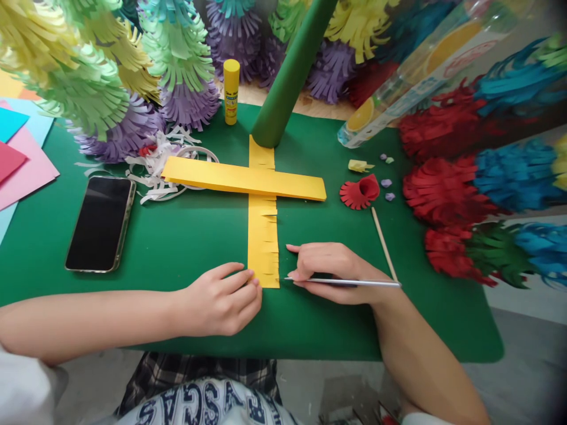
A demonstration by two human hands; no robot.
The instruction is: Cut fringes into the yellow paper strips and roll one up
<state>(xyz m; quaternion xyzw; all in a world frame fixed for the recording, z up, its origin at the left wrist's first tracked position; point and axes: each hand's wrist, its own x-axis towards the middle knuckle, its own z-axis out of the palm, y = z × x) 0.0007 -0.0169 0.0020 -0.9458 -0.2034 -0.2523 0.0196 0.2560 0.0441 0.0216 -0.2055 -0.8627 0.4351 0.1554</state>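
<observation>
Head view: yellow paper strip [263, 236] under left hand [221, 301].

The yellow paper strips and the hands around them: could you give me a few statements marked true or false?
1. The left hand rests on the near end of the fringed yellow strip. True.
2. The right hand holds a glue stick. False: it holds a thin metal tool; the glue stick stands upright farther back.
3. A second yellow strip lies across the fringed one. True.
4. The phone lies right of the strips. False: it lies to their left.
</observation>
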